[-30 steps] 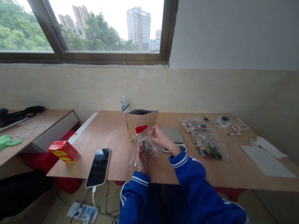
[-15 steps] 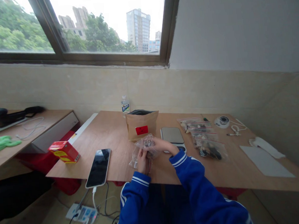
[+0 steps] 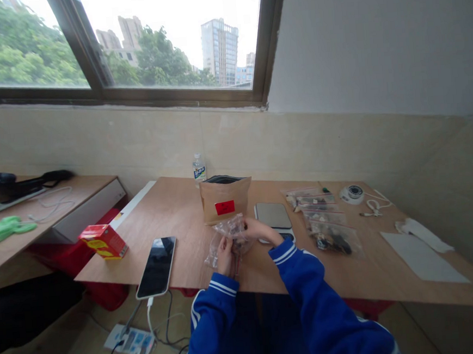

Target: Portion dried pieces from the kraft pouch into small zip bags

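Observation:
A crumpled clear plastic bag (image 3: 235,227) is held just above the table's near edge, in front of a brown paper pouch (image 3: 209,203). My left hand (image 3: 225,253) pinches the bag from the near side, fingers closed. On its right side my right hand (image 3: 254,230) grips the bag with bent fingers, partly hidden by the plastic. Small dark bits show inside, too blurred to name. The pouch stands upright with its top open and a red label on its front. Just right of my right hand lies a kitchen scale (image 3: 273,215).
Several zip bags of small items (image 3: 325,219) lie right of the scale. Beyond them are a white dome camera (image 3: 351,193) with a cable and a white sheet (image 3: 425,257). A phone (image 3: 157,268) on a charging cable, a red box (image 3: 103,242) and a bottle (image 3: 199,169) are leftward.
My right hand has shifted slightly right along the bag, its fingers less spread over the plastic. My left hand keeps its hold. The view has tilted up a little.

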Tool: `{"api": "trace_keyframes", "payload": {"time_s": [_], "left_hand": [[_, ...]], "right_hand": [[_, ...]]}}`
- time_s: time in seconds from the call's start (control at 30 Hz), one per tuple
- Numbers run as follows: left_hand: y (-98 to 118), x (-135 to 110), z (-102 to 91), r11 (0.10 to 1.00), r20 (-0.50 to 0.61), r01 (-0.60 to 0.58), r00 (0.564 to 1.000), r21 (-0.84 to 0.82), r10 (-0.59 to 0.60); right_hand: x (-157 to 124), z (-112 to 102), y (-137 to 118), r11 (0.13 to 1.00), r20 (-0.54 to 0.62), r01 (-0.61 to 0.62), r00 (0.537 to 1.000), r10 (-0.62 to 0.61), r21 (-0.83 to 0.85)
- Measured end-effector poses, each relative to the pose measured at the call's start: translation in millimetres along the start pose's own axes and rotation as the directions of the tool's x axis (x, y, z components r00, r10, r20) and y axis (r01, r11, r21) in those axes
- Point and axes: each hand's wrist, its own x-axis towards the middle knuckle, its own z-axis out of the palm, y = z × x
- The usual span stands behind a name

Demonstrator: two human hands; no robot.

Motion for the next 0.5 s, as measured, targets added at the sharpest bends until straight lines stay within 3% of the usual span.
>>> {"api": "trace_keyframes", "payload": {"time_s": [0.2, 0.33, 0.5], "left_hand": [[5.8, -3.0, 3.3, 0.998, -0.014, 0.047, 0.999, -0.051, -0.048], [8.9, -2.8, 4.3, 0.994, -0.052, 0.06, 0.997, -0.096, -0.065], [11.7, -2.8, 5.7, 0.98, -0.023, 0.097, 0.994, -0.171, -0.103]], "right_hand": [[3.7, 3.0, 9.4, 0.99, -0.147, -0.093, 0.983, 0.108, 0.109], [6.0, 4.9, 17.7, 0.985, -0.208, -0.063, 0.973, 0.096, 0.163], [7.1, 4.5, 13.9, 0.956, -0.317, 0.015, 0.945, 0.082, 0.294]]}}
